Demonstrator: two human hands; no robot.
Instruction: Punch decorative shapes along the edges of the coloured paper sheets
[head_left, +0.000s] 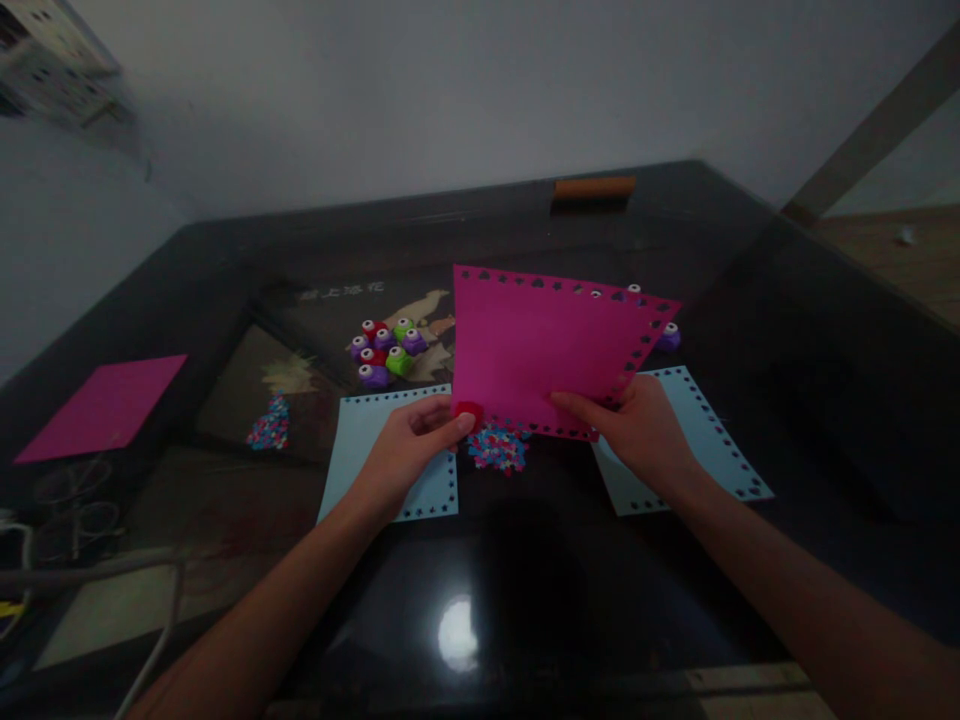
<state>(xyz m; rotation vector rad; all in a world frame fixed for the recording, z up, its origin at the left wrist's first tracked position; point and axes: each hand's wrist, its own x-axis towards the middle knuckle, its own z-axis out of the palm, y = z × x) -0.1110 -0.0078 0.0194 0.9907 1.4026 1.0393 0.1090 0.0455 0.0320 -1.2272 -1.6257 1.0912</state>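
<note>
My right hand (637,430) pinches the lower edge of a magenta paper sheet (540,345) with punched shapes along its border, held tilted above the dark table (525,600). At the sheet's lower left corner my left hand (416,445) is closed on a small red punch (469,413). Below the sheet lies a heap of coloured paper bits (497,448). Two light-blue punched sheets lie flat: one (360,430) under my left hand, one (712,440) under my right.
Several small red, purple and green punches (386,350) are grouped behind the left blue sheet; another purple one (669,337) sits past the magenta sheet. A plain magenta sheet (105,405) lies far left. A second confetti pile (270,425) and a brown block (592,187) are farther off.
</note>
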